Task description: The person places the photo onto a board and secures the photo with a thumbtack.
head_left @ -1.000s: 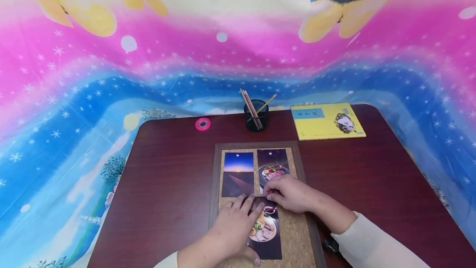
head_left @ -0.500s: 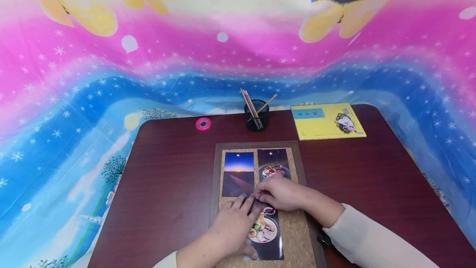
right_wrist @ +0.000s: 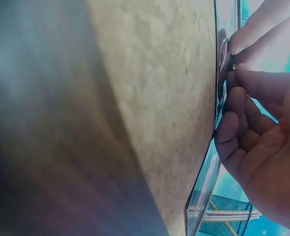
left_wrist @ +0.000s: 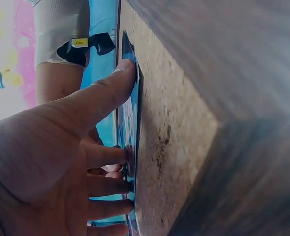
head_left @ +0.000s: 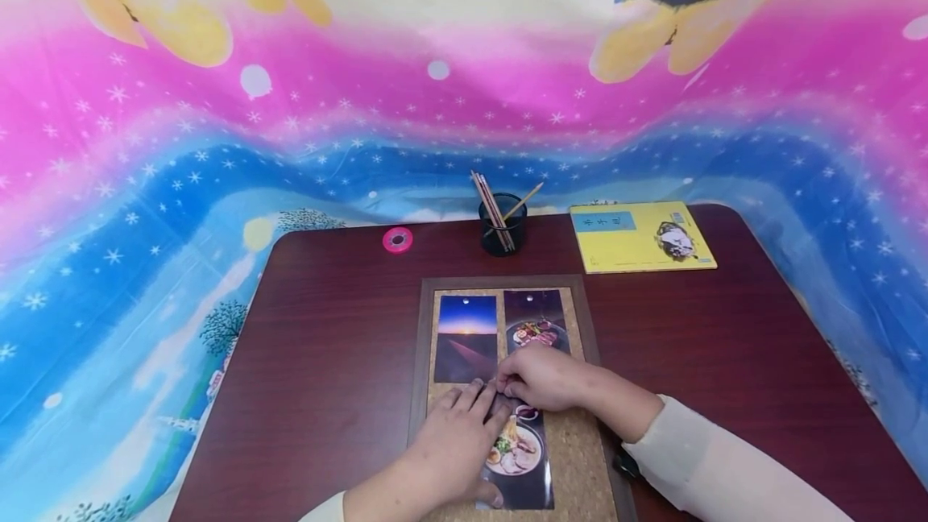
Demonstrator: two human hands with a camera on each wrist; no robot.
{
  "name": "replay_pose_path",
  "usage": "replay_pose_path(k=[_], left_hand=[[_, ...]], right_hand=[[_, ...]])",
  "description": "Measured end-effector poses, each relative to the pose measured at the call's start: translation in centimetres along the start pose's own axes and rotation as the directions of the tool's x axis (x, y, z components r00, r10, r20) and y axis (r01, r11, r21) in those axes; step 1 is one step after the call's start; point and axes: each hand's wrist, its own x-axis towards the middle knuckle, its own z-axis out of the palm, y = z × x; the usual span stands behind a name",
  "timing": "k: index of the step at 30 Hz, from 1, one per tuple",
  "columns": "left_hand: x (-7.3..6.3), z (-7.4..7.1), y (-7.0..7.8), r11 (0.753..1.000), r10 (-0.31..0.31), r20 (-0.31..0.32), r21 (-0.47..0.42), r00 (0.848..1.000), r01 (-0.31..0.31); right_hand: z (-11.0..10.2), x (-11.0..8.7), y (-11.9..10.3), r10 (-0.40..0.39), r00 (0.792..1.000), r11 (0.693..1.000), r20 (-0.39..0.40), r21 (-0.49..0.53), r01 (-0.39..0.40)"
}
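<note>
In the head view, a photo of a noodle bowl [head_left: 518,457] lies on a framed cork board [head_left: 580,457], below two other photos. My left hand [head_left: 457,441] rests on its left side, fingers spread; in the left wrist view the thumb [left_wrist: 117,83] presses near its lower end. My right hand [head_left: 544,377] is at the photo's top edge, fingers curled, covering the lower part of the steak photo [head_left: 536,329]. In the right wrist view, its thumb and finger pinch a tiny shiny thumbtack [right_wrist: 234,67], mostly hidden. Left of it is the sunset photo [head_left: 466,337].
Behind the board stand a black mesh cup [head_left: 503,236] with several pencils and a pink round roll [head_left: 397,240]. A yellow book [head_left: 641,238] lies at the table's back right. A patterned cloth [head_left: 435,127] hangs behind the dark red table [head_left: 333,345].
My right hand has shifted slightly left along the photo's top edge, its forearm following. The photo's lower end has swung a little right. My left hand stays about in place.
</note>
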Motion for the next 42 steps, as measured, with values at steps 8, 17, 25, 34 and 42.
replay_pose_path(k=[8,17,25,34,42], left_hand=[[-0.1,0.0,-0.1,1.0,0.001,0.019,-0.017,1.0,-0.001],[-0.1,0.3,-0.3,0.999,-0.002,0.021,-0.043,1.0,0.003],[-0.1,0.3,-0.4,0.999,-0.002,0.028,-0.053,1.0,0.003],[-0.2,0.2,-0.5,0.997,-0.006,0.034,-0.075,0.999,0.009],[-0.3,0.3,-0.5,0.997,-0.006,0.033,-0.077,0.999,0.008]], right_hand=[[-0.2,0.4,-0.5,0.032,0.999,0.999,0.012,-0.022,-0.032],[-0.3,0.8,-0.8,0.075,0.996,0.997,0.047,-0.028,-0.074],[-0.5,1.0,-0.8,0.068,0.995,0.996,0.079,-0.065,-0.063],[-1.0,1.4,-0.3,0.097,0.989,0.995,0.11,0.005,-0.098],[-1.3,1.5,-0.5,0.084,0.983,0.996,0.161,-0.011,-0.084]])
